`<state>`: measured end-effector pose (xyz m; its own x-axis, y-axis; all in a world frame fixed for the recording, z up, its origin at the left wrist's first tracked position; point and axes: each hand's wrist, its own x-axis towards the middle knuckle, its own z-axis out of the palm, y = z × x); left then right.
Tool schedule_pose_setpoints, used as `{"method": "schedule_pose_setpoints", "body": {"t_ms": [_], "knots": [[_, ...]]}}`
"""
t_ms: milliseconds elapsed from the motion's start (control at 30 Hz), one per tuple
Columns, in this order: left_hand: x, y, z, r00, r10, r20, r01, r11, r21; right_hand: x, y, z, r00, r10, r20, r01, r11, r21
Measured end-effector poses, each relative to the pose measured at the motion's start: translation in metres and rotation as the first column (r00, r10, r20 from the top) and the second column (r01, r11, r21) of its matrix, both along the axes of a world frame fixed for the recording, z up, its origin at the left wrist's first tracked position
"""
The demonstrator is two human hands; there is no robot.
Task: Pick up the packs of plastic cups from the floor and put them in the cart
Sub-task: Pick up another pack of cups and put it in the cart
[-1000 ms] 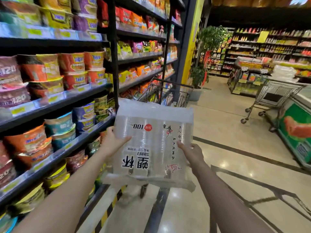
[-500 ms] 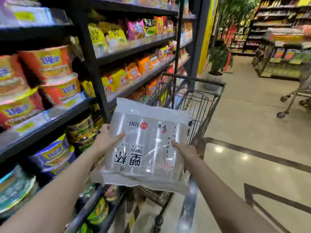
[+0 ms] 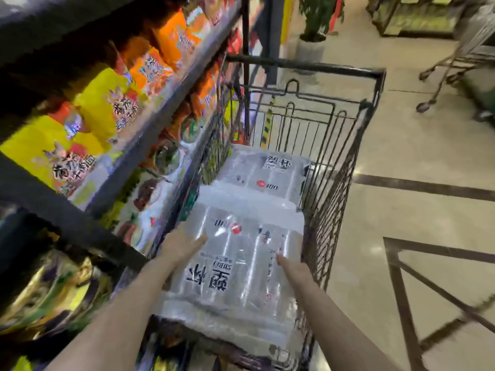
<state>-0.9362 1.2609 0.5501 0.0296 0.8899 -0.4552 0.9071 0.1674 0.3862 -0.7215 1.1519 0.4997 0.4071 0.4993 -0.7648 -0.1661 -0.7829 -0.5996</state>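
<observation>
Nearest the camera, the left hand (image 3: 179, 245) and the right hand (image 3: 290, 266) held a clear pack of plastic cups (image 3: 235, 274) by its two sides, thumbs over its printed face, low over the near end of the wire cart (image 3: 334, 162) but, by the look of it, not yet let go. Farther in, a second pack (image 3: 270, 174) already lay flat in the basket, its near edge under the held one. Whether any packs remained on the floor (image 3: 417, 162) could not be told, since none showed on the visible tiles.
</observation>
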Motion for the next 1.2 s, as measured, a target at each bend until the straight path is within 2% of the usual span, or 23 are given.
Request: {"method": "schedule_pose_setpoints", "body": {"t_ms": [167,333,467,667,767,867,933,1000,1100,1200], "knots": [[-0.019,0.025,-0.048,0.985,-0.149,-0.087,0.136,0.981,-0.138,-0.019,0.001,-0.042,1.000,0.009,0.003,-0.009,0.990,-0.138],[-0.029,0.032,-0.078,0.974,-0.211,-0.086,0.189,0.959,-0.210,-0.032,-0.004,-0.073,1.000,0.013,-0.019,-0.017,0.975,-0.222],[-0.028,0.033,-0.094,0.971,-0.235,-0.047,0.220,0.953,-0.206,-0.034,-0.006,-0.090,0.999,-0.037,-0.035,0.028,0.973,-0.230],[-0.029,0.034,-0.119,0.975,-0.220,-0.007,0.213,0.952,-0.219,-0.032,-0.010,-0.112,1.000,-0.002,0.004,0.002,0.977,-0.213],[-0.025,0.035,-0.115,0.971,-0.239,-0.028,0.227,0.948,-0.224,-0.031,-0.008,-0.096,0.998,0.066,0.011,-0.061,0.971,-0.231],[-0.017,0.039,-0.103,0.948,-0.314,-0.045,0.305,0.942,-0.141,-0.021,0.003,-0.067,0.972,0.163,0.169,-0.128,0.971,-0.202],[-0.007,0.045,-0.084,0.924,-0.377,-0.070,0.374,0.926,-0.045,-0.008,0.015,-0.040,0.914,0.218,0.342,-0.185,0.975,-0.124],[0.005,0.053,-0.058,0.885,-0.454,-0.107,0.463,0.881,0.095,0.009,0.029,-0.009,0.817,0.274,0.508,-0.287,0.956,-0.055],[0.023,0.063,-0.009,0.791,-0.535,-0.296,0.602,0.769,0.217,0.036,0.050,0.041,0.543,0.409,0.734,-0.486,0.865,-0.122],[0.039,0.069,0.034,0.760,-0.489,-0.428,0.633,0.706,0.317,0.055,0.068,0.087,0.283,0.421,0.861,-0.590,0.785,-0.190]]}}
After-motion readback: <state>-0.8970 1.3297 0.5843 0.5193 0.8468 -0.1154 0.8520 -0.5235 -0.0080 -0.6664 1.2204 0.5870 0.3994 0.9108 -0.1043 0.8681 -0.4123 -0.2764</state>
